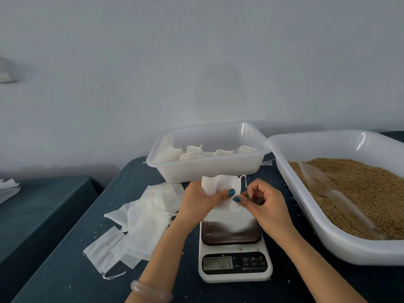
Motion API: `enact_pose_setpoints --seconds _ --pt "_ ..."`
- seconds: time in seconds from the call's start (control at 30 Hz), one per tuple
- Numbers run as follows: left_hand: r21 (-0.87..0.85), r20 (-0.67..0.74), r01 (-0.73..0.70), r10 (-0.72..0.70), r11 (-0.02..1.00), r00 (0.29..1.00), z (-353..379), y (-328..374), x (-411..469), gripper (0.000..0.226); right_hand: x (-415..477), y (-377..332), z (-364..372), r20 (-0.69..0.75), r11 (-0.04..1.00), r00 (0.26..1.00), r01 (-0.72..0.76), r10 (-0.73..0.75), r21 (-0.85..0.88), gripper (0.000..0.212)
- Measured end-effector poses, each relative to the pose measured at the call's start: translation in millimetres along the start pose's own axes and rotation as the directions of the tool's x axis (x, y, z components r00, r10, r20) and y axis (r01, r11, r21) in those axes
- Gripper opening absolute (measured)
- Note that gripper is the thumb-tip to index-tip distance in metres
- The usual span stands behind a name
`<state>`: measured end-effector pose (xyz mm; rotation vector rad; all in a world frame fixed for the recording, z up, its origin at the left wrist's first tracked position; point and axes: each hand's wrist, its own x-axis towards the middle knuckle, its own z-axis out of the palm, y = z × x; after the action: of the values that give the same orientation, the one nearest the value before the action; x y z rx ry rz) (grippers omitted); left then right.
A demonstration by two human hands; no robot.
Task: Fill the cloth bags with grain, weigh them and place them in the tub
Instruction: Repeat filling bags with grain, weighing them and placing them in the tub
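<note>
A pale bangle [151,290] circles your left wrist at the bottom of the view, with both forearms reaching over a white kitchen scale [235,254] on the dark blue surface [65,270]. Above the scale's dark plate, your left hand [196,204] grips a flat white cloth bag [220,185], thumb pressed on its front. Your right hand [266,206] has its fingers curled and pinches the bag's right edge, just below the dangling drawstring [244,179]. The scale's display [218,263] is lit, its digits too faint to read for sure. Empty bags [140,221] lie scattered in an overlapping heap to your left. Just behind the held bag stands the clear tub [203,169], with filled bags [196,153] tied inside. To your right, a large white tray [328,243] holds brown grain [360,193], with a clear scoop [334,193] lying on it.
</note>
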<state>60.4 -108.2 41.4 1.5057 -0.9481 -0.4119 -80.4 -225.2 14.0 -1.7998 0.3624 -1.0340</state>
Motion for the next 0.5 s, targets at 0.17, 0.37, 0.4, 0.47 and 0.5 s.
enact_pose_setpoints --seconds 0.17,0.37,0.4,0.47,0.5 --pt "0.014 -0.029 -0.016 0.016 1.0 0.999 -2 3 -2 0.028 0 -6 0 0.012 1.0 1.0 0.012 -0.012 0.029 0.028" --pt "0.021 -0.09 0.016 -0.014 1.0 0.996 -2 4 -1 0.029 -1 -11 -1 0.06 0.999 0.997 0.047 -0.048 0.012 0.025" --pt "0.021 -0.091 0.012 -0.011 1.0 0.996 -2 4 -1 0.031 -2 -11 -1 0.068 0.999 0.996 0.053 -0.054 0.009 0.027" --pt "0.009 -0.094 0.009 -0.008 1.0 0.996 -1 5 -1 0.03 -2 -11 -1 0.076 0.998 0.995 0.06 -0.06 0.0 0.031" --pt "0.001 -0.097 0.006 -0.006 1.0 0.995 -1 6 -1 0.031 -2 -11 -1 0.077 0.998 0.995 0.06 -0.059 -0.006 0.035"
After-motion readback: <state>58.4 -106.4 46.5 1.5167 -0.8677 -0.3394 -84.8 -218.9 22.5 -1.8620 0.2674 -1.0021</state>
